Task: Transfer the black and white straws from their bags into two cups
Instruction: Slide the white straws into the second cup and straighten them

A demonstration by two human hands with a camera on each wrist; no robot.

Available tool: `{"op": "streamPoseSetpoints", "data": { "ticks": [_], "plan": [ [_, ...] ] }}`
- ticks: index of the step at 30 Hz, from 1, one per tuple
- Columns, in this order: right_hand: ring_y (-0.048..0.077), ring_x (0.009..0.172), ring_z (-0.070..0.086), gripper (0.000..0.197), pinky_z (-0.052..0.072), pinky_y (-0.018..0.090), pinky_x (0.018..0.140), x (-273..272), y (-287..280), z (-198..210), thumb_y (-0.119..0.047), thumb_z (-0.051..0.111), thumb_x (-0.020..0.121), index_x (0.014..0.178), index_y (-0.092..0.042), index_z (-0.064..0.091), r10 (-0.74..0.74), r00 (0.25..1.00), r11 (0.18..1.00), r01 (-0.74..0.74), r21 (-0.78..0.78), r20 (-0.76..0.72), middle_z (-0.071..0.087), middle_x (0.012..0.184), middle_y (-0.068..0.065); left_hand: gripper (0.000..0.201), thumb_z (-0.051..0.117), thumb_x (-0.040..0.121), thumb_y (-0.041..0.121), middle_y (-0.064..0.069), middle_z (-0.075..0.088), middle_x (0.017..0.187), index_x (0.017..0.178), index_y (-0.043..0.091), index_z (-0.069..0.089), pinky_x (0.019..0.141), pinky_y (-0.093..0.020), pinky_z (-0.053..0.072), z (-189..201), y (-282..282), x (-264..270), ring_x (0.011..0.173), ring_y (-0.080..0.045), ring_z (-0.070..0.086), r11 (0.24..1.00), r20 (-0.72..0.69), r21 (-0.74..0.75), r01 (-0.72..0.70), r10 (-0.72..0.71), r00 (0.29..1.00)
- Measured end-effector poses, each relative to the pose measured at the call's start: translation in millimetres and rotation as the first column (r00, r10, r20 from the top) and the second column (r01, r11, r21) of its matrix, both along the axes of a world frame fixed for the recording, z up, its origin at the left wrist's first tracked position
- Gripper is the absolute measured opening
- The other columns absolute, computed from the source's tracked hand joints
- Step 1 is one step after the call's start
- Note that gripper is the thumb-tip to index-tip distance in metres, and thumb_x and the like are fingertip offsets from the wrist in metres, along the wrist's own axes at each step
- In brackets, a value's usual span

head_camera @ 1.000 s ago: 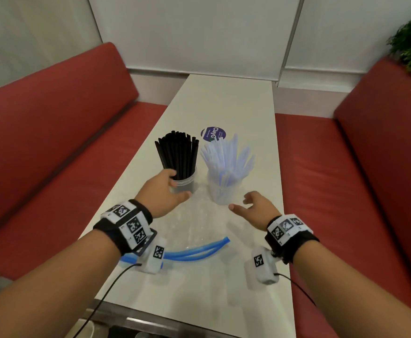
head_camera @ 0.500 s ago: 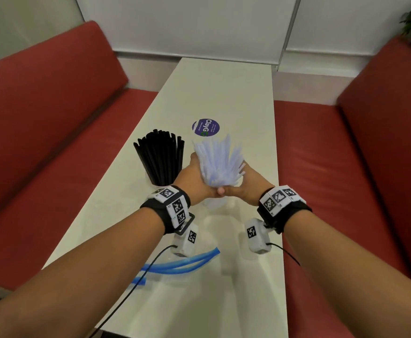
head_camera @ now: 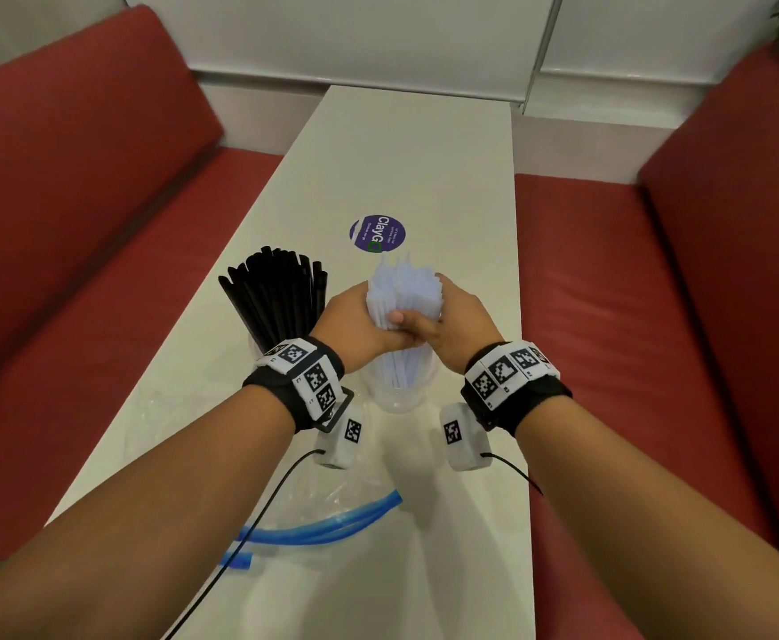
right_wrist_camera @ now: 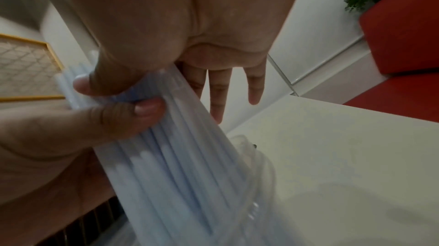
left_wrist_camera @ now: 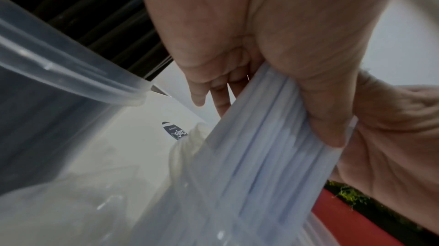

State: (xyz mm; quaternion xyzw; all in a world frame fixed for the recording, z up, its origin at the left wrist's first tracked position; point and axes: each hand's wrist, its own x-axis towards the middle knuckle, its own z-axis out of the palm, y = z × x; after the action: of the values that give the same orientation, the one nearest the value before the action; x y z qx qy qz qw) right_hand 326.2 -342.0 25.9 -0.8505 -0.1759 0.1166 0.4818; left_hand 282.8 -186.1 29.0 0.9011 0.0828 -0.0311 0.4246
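A bundle of white straws [head_camera: 406,291] stands in a clear cup [head_camera: 399,394] at the middle of the table. My left hand [head_camera: 359,318] and right hand [head_camera: 447,316] both clasp the bundle from either side, thumbs crossing in front. The left wrist view shows my left hand [left_wrist_camera: 280,84] with its thumb pressed on the white straws [left_wrist_camera: 256,165]. In the right wrist view my right hand [right_wrist_camera: 152,79] wraps the white straws [right_wrist_camera: 180,165] above the cup's rim. Black straws [head_camera: 276,293] stand in a second clear cup [left_wrist_camera: 59,66] just left of my left hand.
Two emptied clear bags with blue zip strips [head_camera: 327,528] lie on the white table [head_camera: 424,154] near its front edge. A round purple sticker [head_camera: 377,233] is behind the cups. Red bench seats [head_camera: 78,200] flank the table on both sides.
A second ago both hands were open beside the cups; they closed round the fanned white straws and have squeezed them into a tight upright bundle. My head has moved forward.
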Motion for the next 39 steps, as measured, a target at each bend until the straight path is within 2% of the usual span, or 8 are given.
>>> {"op": "streamPoseSetpoints", "data": {
  "ticks": [4,9,16,19,23,28,32,39],
  "plan": [
    [0.02,0.108,0.061,0.065,0.048,0.032,0.091,4,-5,-4,-0.049,0.073,0.08,0.132,-0.017,0.05,0.057,0.997,0.998,-0.057,-0.004,-0.046,0.065,0.119,-0.002,0.039,0.091,0.067,0.034,0.013,0.07,0.089,0.098,0.031,0.066,0.075,-0.02,0.053,0,0,1,0.099,-0.017,0.071,0.999,-0.039,-0.007,0.035,-0.035,0.999],
    [0.02,0.118,0.061,0.068,0.047,0.039,0.104,1,-13,-18,-0.061,0.065,0.08,0.136,-0.023,0.051,0.118,0.989,0.992,-0.122,-0.036,-0.093,0.066,0.129,-0.003,0.078,0.094,0.06,0.034,0.008,0.073,0.118,0.129,0.026,0.059,0.101,-0.04,0.055,-8,6,-5,0.113,-0.013,0.068,0.993,-0.013,-0.108,0.057,-0.058,0.998],
    [0.023,0.106,0.064,0.048,0.047,0.031,0.087,4,-7,-4,-0.05,0.057,0.092,0.128,-0.018,0.058,0.048,0.997,0.998,-0.051,-0.044,-0.058,0.069,0.116,0.002,0.058,0.092,0.068,0.03,-0.001,0.076,0.113,0.12,0.017,0.069,0.099,-0.042,0.057,5,3,2,0.108,-0.018,0.071,0.985,0.019,-0.17,0.011,-0.007,1.0],
    [0.023,0.112,0.063,0.069,0.049,0.037,0.095,3,-7,-6,-0.068,0.055,0.083,0.133,-0.02,0.053,0.049,0.997,0.995,-0.055,-0.085,-0.063,0.068,0.123,0.001,0.054,0.091,0.072,0.025,-0.003,0.074,0.116,0.12,0.018,0.066,0.1,-0.042,0.055,7,4,2,0.11,-0.02,0.07,0.985,0.017,-0.167,0.034,-0.031,0.999],
    [0.021,0.113,0.063,0.097,0.051,0.041,0.098,-1,-14,-14,-0.089,0.047,0.064,0.136,-0.023,0.049,0.049,0.995,0.996,-0.056,-0.071,-0.091,0.066,0.125,-0.002,0.09,0.094,0.055,0.044,0.009,0.07,0.123,0.133,0.024,0.054,0.102,-0.043,0.054,-2,7,-2,0.114,-0.013,0.067,0.98,0.018,-0.199,0.025,-0.022,1.0],
    [0.023,0.12,0.059,0.065,0.047,0.04,0.102,-9,-15,-15,-0.064,0.046,0.09,0.139,-0.02,0.048,0.089,0.992,0.99,-0.098,-0.106,-0.092,0.064,0.132,0.001,0.098,0.092,0.053,0.05,0.009,0.068,0.127,0.138,0.027,0.05,0.104,-0.044,0.053,-12,9,-7,0.118,-0.014,0.066,0.981,0.012,-0.189,0.05,-0.048,0.999],
    [0.028,0.117,0.06,0.052,0.047,0.042,0.1,-8,-8,-6,-0.049,0.044,0.099,0.138,-0.015,0.048,0.058,0.997,0.989,-0.064,-0.136,-0.046,0.065,0.13,0.008,0.077,0.09,0.066,0.036,0.002,0.07,0.126,0.135,0.021,0.057,0.106,-0.045,0.052,-10,9,-4,0.118,-0.018,0.066,0.987,0.048,-0.152,0.05,-0.043,0.998],
    [0.032,0.119,0.06,0.084,0.047,0.036,0.09,-17,-14,0,-0.064,0.056,0.084,0.144,-0.01,0.034,-0.023,0.997,0.977,0.007,-0.214,-0.07,0.06,0.135,0.01,0.086,0.092,0.067,0.036,0.002,0.067,0.129,0.139,0.019,0.048,0.103,-0.041,0.053,-2,10,-14,0.117,-0.017,0.064,0.992,-0.033,-0.125,0.015,-0.02,0.999]
  ]
}}
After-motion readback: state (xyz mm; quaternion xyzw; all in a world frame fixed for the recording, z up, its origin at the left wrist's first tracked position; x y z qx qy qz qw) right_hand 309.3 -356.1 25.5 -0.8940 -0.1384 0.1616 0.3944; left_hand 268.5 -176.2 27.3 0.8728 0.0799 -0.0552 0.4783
